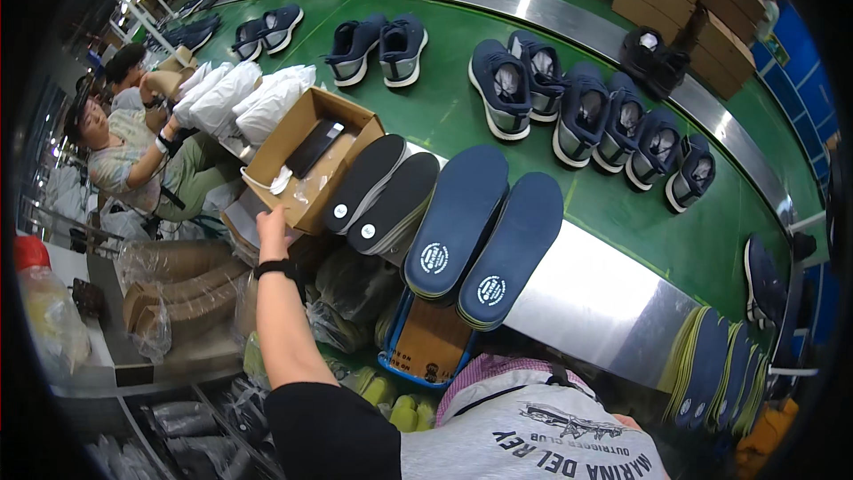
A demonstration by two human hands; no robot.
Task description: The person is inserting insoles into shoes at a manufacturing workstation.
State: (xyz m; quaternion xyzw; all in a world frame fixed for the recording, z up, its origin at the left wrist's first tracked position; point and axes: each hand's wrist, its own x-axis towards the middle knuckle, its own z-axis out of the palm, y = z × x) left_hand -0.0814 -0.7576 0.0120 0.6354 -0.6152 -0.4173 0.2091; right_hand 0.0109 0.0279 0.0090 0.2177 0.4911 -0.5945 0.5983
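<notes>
Open brown cardboard box (306,156) sits at the steel conveyor edge, beside two pairs of dark blue foam insoles (484,236). I see my left hand (272,228), black wristband on, touching the box's lower corner; I cannot tell how its fingers sit. Right hand not visible.

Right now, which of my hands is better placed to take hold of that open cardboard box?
Left, most likely. Your left hand is stretched out and already at the near corner of the cardboard box. Your right hand is not in view, so nothing shows it near the box.
</notes>
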